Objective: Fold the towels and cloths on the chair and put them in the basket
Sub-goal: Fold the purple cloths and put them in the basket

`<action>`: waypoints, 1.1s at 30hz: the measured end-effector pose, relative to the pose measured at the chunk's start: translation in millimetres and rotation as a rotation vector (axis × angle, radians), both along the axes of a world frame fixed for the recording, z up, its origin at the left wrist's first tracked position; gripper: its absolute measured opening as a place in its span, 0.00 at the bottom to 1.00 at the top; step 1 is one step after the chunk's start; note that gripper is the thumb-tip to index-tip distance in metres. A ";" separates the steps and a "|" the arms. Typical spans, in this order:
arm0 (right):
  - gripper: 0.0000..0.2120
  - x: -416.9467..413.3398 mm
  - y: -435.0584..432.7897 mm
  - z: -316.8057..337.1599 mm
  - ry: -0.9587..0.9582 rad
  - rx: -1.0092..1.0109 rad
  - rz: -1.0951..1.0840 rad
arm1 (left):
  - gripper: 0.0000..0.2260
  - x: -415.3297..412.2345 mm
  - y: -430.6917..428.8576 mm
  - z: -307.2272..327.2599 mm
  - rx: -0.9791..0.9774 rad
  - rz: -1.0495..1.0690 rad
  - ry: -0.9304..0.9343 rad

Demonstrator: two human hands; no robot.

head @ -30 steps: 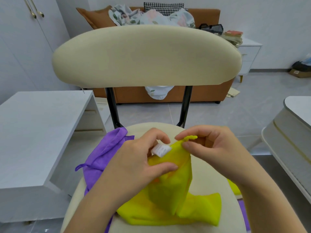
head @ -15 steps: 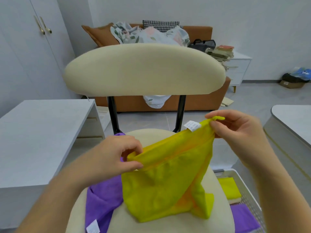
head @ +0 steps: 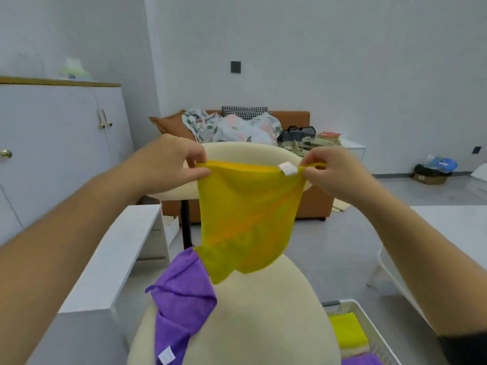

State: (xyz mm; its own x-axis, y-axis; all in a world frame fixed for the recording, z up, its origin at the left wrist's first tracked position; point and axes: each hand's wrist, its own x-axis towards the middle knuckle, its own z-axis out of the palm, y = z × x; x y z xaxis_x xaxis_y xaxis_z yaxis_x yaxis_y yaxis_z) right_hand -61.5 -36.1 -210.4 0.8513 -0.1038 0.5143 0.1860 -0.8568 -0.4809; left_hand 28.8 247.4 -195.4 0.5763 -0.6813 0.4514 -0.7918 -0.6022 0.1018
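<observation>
The person holds a yellow cloth (head: 247, 219) up by its top edge in front of the chair (head: 263, 312). The left hand (head: 174, 160) pinches one upper corner in a thumb-and-finger grip. The right hand (head: 334, 172) pinches the other corner the same way, just beside a small white label (head: 287, 169) whose print is too blurred to read. The cloth hangs spread between the hands. Its lower edge is uneven and seems partly doubled over, and whether it touches the seat cannot be told. The hanging cloth hides the middle of the chair's backrest (head: 237, 151) and one of its dark uprights.

A purple cloth (head: 181, 306) lies crumpled on the left part of the seat and spills over its edge. Its lower end, which has a white tag, is cut off by the bottom of the frame.

The white mesh basket (head: 373, 335) stands on the floor to the right of the chair, only partly in view. It holds a folded yellow piece (head: 347, 330), and below that a pale layer and a purple one, both clipped by the frame. A white table (head: 118, 246) stands to the left of the chair.
</observation>
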 end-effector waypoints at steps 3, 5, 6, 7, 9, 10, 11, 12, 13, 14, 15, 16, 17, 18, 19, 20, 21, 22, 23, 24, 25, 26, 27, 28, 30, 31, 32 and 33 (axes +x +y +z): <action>0.07 -8.2 5.8 13.3 -0.057 0.091 0.024 | 0.04 -10.2 1.2 20.2 -0.034 0.019 -0.005; 0.09 -11.9 8.3 17.8 -0.088 0.127 0.037 | 0.04 -15.8 2.2 25.7 -0.048 0.049 -0.048; 0.11 -13.6 8.8 20.9 -0.113 0.172 0.032 | 0.05 -17.5 2.3 27.1 -0.043 0.061 -0.072; 0.11 -14.6 9.8 22.6 -0.094 0.213 0.045 | 0.06 -19.2 3.7 26.9 -0.064 0.075 -0.089; 0.11 -16.5 10.9 23.1 -0.022 0.289 0.084 | 0.05 -21.2 6.8 25.4 -0.116 0.087 -0.066; 0.11 -16.6 10.2 22.4 -0.017 0.327 0.081 | 0.04 -22.3 7.3 24.1 -0.114 0.078 -0.016; 0.11 -15.9 9.7 21.8 -0.024 0.355 0.070 | 0.04 -23.4 7.3 22.6 -0.122 0.070 0.047; 0.11 -15.5 9.6 20.8 -0.029 0.369 0.064 | 0.04 -23.8 7.0 21.4 -0.157 0.063 0.111; 0.11 -15.0 9.9 19.6 -0.027 0.368 0.064 | 0.03 -24.4 5.9 20.5 -0.215 0.055 0.173; 0.12 -14.5 10.1 18.4 -0.016 0.361 0.069 | 0.03 -24.4 4.7 19.3 -0.279 0.047 0.242; 0.12 -13.8 9.7 17.6 0.007 0.355 0.073 | 0.03 -24.1 3.4 18.2 -0.335 0.037 0.330; 0.11 -12.5 8.9 16.3 0.040 0.358 0.076 | 0.03 -22.6 2.5 16.1 -0.373 0.028 0.425; 0.11 -11.4 7.9 14.7 0.075 0.374 0.079 | 0.03 -20.9 1.7 13.1 -0.401 0.023 0.508; 0.10 -9.3 6.2 12.9 0.109 0.403 0.081 | 0.04 -18.0 0.7 9.1 -0.428 0.025 0.564; 0.09 -6.7 4.6 10.6 0.140 0.441 0.080 | 0.05 -14.9 -0.8 4.5 -0.457 0.036 0.601; 0.08 -2.5 2.8 7.8 0.169 0.476 0.074 | 0.07 -11.0 -3.6 -0.7 -0.483 0.057 0.627; 0.08 2.9 1.3 4.0 0.200 0.495 0.065 | 0.08 -7.1 -7.5 -6.3 -0.503 0.086 0.645; 0.07 9.4 0.6 -0.3 0.230 0.492 0.051 | 0.09 -2.7 -12.4 -11.6 -0.517 0.116 0.660; 0.07 15.9 0.5 -4.9 0.250 0.477 0.032 | 0.09 1.8 -17.6 -16.5 -0.529 0.146 0.674; 0.07 22.3 0.4 -9.0 0.252 0.464 0.005 | 0.08 6.3 -22.4 -19.8 -0.545 0.168 0.683; 0.06 27.7 0.2 -11.4 0.236 0.460 -0.022 | 0.07 10.7 -26.3 -21.2 -0.563 0.181 0.686; 0.06 32.1 -0.1 -12.5 0.211 0.470 -0.039 | 0.05 15.1 -29.2 -20.8 -0.586 0.177 0.688; 0.07 34.9 -0.7 -12.1 0.184 0.488 -0.045 | 0.04 18.8 -31.6 -19.2 -0.610 0.160 0.693; 0.07 36.9 -1.8 -11.4 0.162 0.514 -0.044 | 0.03 21.4 -33.7 -17.2 -0.633 0.135 0.706; 0.09 39.2 -4.1 -9.3 0.144 0.564 -0.032 | 0.03 23.4 -37.7 -12.8 -0.671 0.073 0.750; 0.09 39.7 -5.3 -9.1 0.140 0.580 -0.029 | 0.04 23.2 -39.4 -11.4 -0.681 0.048 0.777; 0.09 40.1 -6.2 -8.9 0.134 0.589 -0.032 | 0.04 22.6 -40.5 -9.8 -0.685 0.028 0.804; 0.09 40.4 -7.1 -8.8 0.131 0.592 -0.037 | 0.04 22.3 -40.9 -8.6 -0.689 0.011 0.831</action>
